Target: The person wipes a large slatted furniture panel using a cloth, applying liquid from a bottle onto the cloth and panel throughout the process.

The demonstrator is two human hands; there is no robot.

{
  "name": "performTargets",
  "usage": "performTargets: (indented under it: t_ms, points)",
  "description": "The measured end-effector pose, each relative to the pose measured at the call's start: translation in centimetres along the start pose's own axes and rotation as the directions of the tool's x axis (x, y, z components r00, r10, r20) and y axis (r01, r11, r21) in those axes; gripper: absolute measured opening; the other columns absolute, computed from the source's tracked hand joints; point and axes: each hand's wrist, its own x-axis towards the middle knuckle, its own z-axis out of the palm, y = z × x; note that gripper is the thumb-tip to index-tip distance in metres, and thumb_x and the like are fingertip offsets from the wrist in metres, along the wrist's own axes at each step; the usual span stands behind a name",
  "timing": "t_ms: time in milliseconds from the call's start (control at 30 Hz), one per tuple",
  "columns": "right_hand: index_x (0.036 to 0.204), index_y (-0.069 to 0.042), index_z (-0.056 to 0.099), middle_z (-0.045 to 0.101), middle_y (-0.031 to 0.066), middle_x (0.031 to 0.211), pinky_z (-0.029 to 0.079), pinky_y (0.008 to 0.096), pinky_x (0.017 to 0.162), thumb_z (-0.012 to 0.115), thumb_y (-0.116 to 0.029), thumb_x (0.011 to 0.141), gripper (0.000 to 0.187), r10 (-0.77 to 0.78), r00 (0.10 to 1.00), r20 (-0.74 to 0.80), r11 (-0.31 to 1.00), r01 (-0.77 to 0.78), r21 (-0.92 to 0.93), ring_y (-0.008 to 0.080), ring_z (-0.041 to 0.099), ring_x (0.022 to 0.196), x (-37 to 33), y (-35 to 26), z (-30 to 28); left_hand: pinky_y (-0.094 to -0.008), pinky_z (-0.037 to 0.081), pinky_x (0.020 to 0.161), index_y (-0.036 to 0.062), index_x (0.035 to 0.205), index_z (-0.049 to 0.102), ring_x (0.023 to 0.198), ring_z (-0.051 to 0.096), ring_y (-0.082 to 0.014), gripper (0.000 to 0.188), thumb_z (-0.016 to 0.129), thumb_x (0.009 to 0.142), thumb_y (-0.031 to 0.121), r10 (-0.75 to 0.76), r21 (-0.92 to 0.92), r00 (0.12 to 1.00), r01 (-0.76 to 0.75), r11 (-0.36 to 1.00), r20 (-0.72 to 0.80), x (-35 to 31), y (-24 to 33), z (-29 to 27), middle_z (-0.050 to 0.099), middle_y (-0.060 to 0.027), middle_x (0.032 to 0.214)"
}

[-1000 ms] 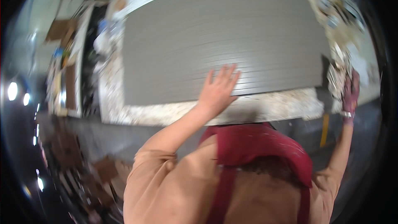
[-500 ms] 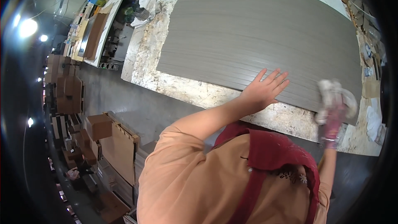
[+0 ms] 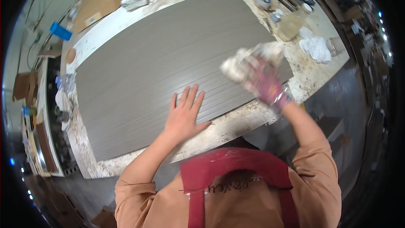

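The flat, rectangular grey-brown panel (image 3: 160, 63) has thin darker lines running lengthwise. Crumpled cloth rag (image 3: 237, 64) is off-white, snug fabric glove (image 3: 270, 85) is kinda dusty pink-purple. Flat white tabletop (image 3: 236, 123)'s got brown speckles everywhere. Deep red fabric apron (image 3: 236, 158), tan-orange shirt (image 3: 242, 211) with dark lettering.

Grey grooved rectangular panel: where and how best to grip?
Probably the short edges of the grey grooved rectangular panel, one hand from each end: it lies flat, its broad face showing no handle. The pink-gloved right hand would first need to drop its crumpled off-white cloth. Can't tell whether fingers fit underneath.
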Motion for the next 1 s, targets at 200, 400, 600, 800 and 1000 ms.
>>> performTargets:
  t_ms: [200, 400, 600, 800, 1000]
  points:
    - [0.136, -0.026, 0.046, 0.035, 0.0054, 0.147, 0.028, 0.0554, 0.105, 0.053, -0.043, 0.087, 0.052, 0.316, 0.949, -0.004, 0.941, -0.313, 0.131, 0.0312, 0.033, 0.132, 0.6, 1.8, 3.0, -0.0554, 0.020, 0.110, 0.0060, 0.143, 0.034, 0.139, 0.024, -0.0349, 0.091, 0.069, 0.072, 0.052, -0.014, 0.021, 0.999, 0.014, 1.000, 0.031, 0.9, 0.8, -0.3, 0.025, -0.0165, 0.152]
    - [0.133, -0.028, 0.048, 0.040, 0.0016, 0.143, 0.034, 0.0537, 0.105, 0.065, -0.038, 0.081, 0.056, 0.180, 0.982, 0.052, 0.963, -0.187, 0.192, 0.0290, 0.039, 0.131, 0.9, -0.9, -1.0, -0.0553, 0.018, 0.110, 0.0038, 0.143, 0.032, 0.140, 0.023, -0.0363, 0.095, 0.071, 0.070, 0.050, -0.045, 0.068, 0.997, 0.041, 0.997, 0.057, 0.6, 1.0, -0.1, 0.022, -0.0170, 0.153]
    - [0.124, -0.003, 0.054, 0.065, 0.0171, 0.109, 0.049, 0.0352, 0.085, 0.044, -0.034, 0.095, 0.043, 0.890, 0.415, 0.190, 0.157, -0.669, 0.727, 0.0251, 0.064, 0.092, -13.8, 21.4, 2.7, -0.0569, 0.018, 0.109, 0.0022, 0.143, 0.032, 0.139, 0.023, -0.0377, 0.097, 0.067, 0.072, 0.058, 0.055, 0.081, 0.994, -0.063, 0.995, 0.096, 2.8, 2.7, -0.1, 0.023, -0.0195, 0.152]
    - [0.127, -0.021, 0.054, 0.058, 0.0114, 0.122, 0.049, 0.0369, 0.091, 0.056, -0.025, 0.089, 0.039, 0.322, 0.936, 0.140, 0.946, -0.325, -0.005, 0.0300, 0.059, 0.109, -7.8, 5.2, -1.1, -0.0554, 0.026, 0.106, 0.0076, 0.141, 0.036, 0.136, 0.031, -0.0341, 0.077, 0.066, 0.080, 0.043, 0.318, -0.008, 0.948, -0.318, 0.948, -0.010, 12.0, 10.2, 2.9, 0.030, -0.0133, 0.149]
    - [0.108, -0.012, 0.062, 0.062, 0.0165, 0.092, 0.049, 0.0398, 0.077, 0.052, -0.027, 0.091, 0.025, 0.637, 0.752, 0.172, 0.720, -0.660, 0.216, 0.0320, 0.061, 0.092, -13.0, 16.5, -2.6, -0.0555, 0.028, 0.106, 0.0096, 0.141, 0.037, 0.135, 0.032, -0.0319, 0.068, 0.063, 0.084, 0.035, 0.341, 0.075, 0.940, -0.340, 0.937, 0.003, 12.7, 10.7, 3.0, 0.031, -0.0118, 0.149]
